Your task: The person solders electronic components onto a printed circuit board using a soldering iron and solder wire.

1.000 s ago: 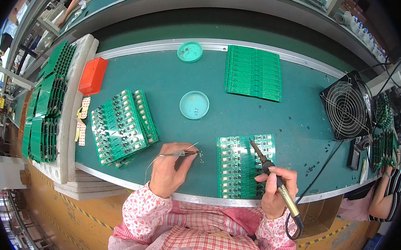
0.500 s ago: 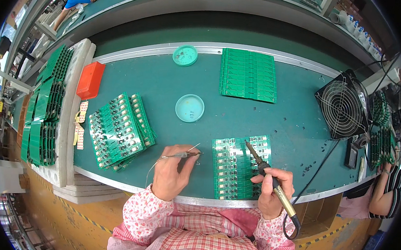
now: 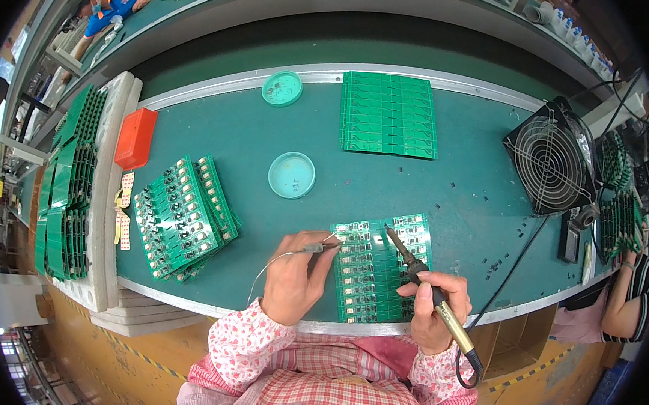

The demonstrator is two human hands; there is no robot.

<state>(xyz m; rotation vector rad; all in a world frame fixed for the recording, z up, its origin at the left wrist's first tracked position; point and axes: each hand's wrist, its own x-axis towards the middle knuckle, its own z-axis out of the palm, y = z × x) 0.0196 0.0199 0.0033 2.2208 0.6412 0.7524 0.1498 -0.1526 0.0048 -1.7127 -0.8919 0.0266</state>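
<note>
1. The left hand (image 3: 294, 276) is closed, thumb and fingers pinched on a thin strand of solder wire (image 3: 275, 258). The wire loops out in a pale arc to the left of the wrist, and its free end pokes past the fingertips to the right, reaching the left edge of the circuit board panel (image 3: 380, 270).
2. The right hand (image 3: 432, 304) is wrapped in a fist around the handle of a soldering iron (image 3: 419, 273). The iron is a slim rod with a dark grip and a brassy collar near its cord; it slants up and to the left, with its tip over the upper middle of the panel.
3. The panel is flat, glossy green, and gridded with small white-capped parts. It lies between the two hands, just inside the near metal rim of the workbench (image 3: 268, 142), which has a matte teal mat on top.
4. To the left, well apart from the wire hand, lies a fanned stack of boards (image 3: 184, 215) set at an angle. Bare mat lies between it and the hand.
5. Beyond the panel sits a shallow round teal lid (image 3: 292, 175), with a second one (image 3: 281, 88) near the far rim.
6. A flat sheet of bare green boards (image 3: 388, 114) lies at the far edge.
7. A black wire-grilled fan (image 3: 553, 158) stands at the right, with the iron's dark cord running nearby.
8. A red box (image 3: 135, 138) and a white tray of upright boards (image 3: 103, 187) line the left end.
</note>
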